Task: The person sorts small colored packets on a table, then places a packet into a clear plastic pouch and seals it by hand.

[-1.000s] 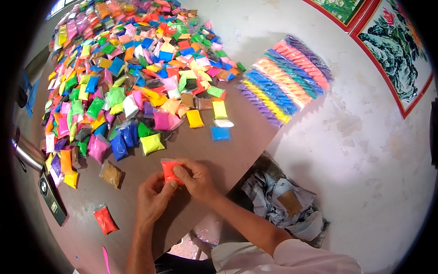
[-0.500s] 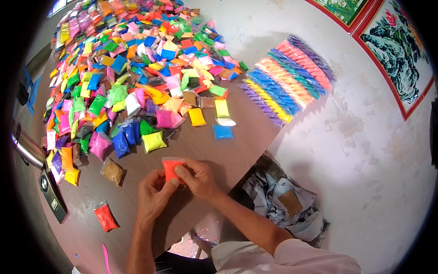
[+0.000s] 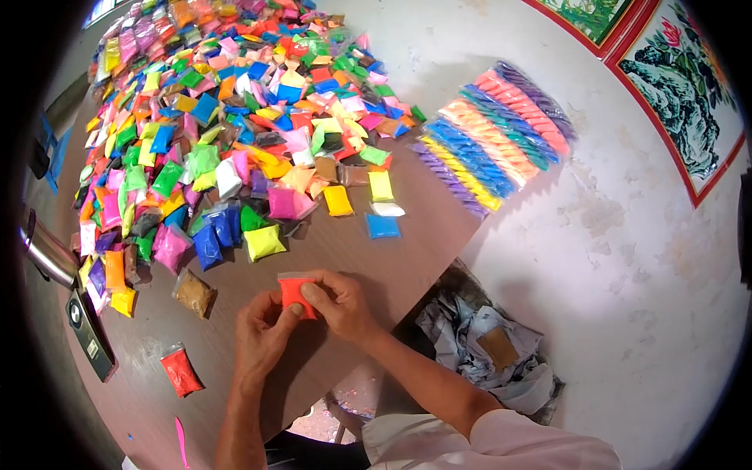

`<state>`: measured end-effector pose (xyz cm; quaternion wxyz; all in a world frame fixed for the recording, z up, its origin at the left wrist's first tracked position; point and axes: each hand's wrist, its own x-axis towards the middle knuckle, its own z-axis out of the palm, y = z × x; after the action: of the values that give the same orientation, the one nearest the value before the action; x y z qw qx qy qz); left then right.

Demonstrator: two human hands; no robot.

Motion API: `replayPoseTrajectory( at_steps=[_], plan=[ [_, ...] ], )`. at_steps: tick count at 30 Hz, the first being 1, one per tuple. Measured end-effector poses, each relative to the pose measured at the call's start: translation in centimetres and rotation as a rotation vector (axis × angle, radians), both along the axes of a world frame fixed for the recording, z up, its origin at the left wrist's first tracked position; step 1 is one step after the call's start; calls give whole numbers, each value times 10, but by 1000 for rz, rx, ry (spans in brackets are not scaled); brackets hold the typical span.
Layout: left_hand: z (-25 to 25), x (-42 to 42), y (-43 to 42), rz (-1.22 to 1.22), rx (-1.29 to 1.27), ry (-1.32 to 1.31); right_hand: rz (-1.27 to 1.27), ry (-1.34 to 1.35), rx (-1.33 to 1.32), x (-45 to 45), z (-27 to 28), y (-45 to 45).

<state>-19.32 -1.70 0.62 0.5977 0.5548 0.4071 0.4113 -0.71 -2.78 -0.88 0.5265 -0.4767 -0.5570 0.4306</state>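
Note:
A small clear packet with red-orange contents point(image 3: 294, 291) is held upright between both hands above the table. My left hand point(image 3: 265, 329) pinches its lower left side, the thumb on its front. My right hand point(image 3: 339, 305) grips the right side, thumb pressed on the face. The fingers behind the packet are partly hidden. Left of my hands lie a brown packet point(image 3: 193, 294) and another red packet point(image 3: 181, 371). A light yellow packet point(image 3: 264, 244) and a dark blue one point(image 3: 207, 247) lie just beyond, at the edge of a large pile of coloured packets point(image 3: 204, 160).
A bag of twisted coloured sticks point(image 3: 493, 137) lies at the table's right edge. At the left stand a metal flask point(image 3: 48, 252) and a dark box point(image 3: 91, 337). A pink tool point(image 3: 182, 442) lies near the front. Crumpled sheets point(image 3: 486, 352) fill a container below.
Both hands keep hold of the red-orange packet, with only slight shifts of the fingers. The view has moved slightly; the other items lie as before.

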Motion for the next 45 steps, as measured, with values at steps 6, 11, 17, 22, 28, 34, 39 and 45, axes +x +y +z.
replayPoseTrajectory(
  at_steps=[6,11,17,22,28,34,39,45],
  plan=[
    [-7,1,2,88,-50,-119,40,5,11,-2,-3,-1],
    [-11,-6,2,133,-13,-65,33,11,-51,-7,10,-6],
    [0,4,0,103,-42,-68,1,4,-47,-1,2,-3],
    [-3,1,1,121,21,-114,24,-73,38,-6,4,-3],
    [-9,-2,2,159,-8,-124,49,2,4,-8,7,-4],
    [2,5,1,167,-19,-112,24,-66,25,-3,3,-2],
    [-10,-6,4,152,31,-57,70,-144,-19,-6,6,-3],
    [-9,-4,3,226,51,-93,102,-215,55,-8,14,-5]
  ],
)
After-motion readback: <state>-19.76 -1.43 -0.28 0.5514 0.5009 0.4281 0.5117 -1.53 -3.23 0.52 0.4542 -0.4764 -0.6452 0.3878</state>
